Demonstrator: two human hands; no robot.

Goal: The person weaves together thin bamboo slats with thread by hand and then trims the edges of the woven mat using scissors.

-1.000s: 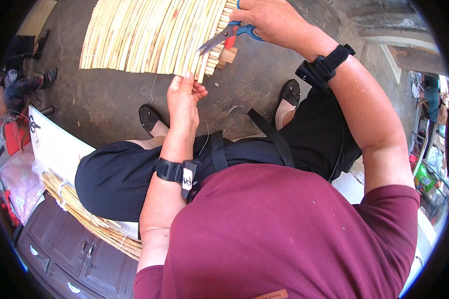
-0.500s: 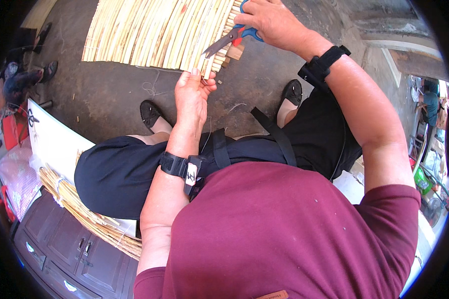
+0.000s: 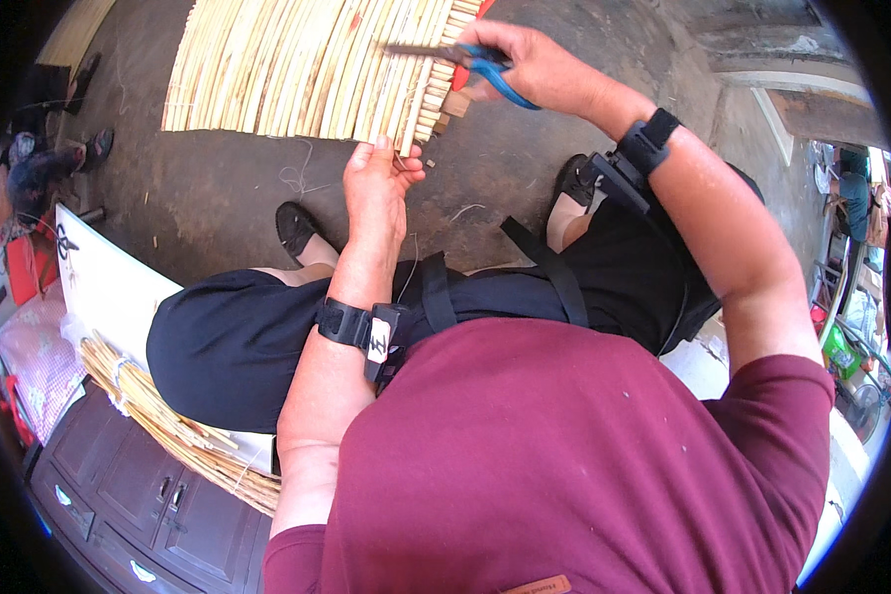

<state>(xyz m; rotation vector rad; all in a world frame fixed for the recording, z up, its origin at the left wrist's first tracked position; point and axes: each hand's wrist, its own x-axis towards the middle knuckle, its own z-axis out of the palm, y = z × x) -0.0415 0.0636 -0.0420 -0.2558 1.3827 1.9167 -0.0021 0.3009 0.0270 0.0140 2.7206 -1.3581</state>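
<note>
— Where's the reed mat [image 3: 307,64]?
— Upper middle of the frame, flat on the floor [image 3: 218,198]. The left hand [image 3: 378,183] pinches its near edge, seemingly steadying it.
— And the right hand [image 3: 535,69]?
— Clenched around blue-handled scissors [image 3: 455,54], blades lying over the mat's end.

The scissors [image 3: 455,57] have swung flatter (blades now pointing left) across the mat [image 3: 307,64].
</note>
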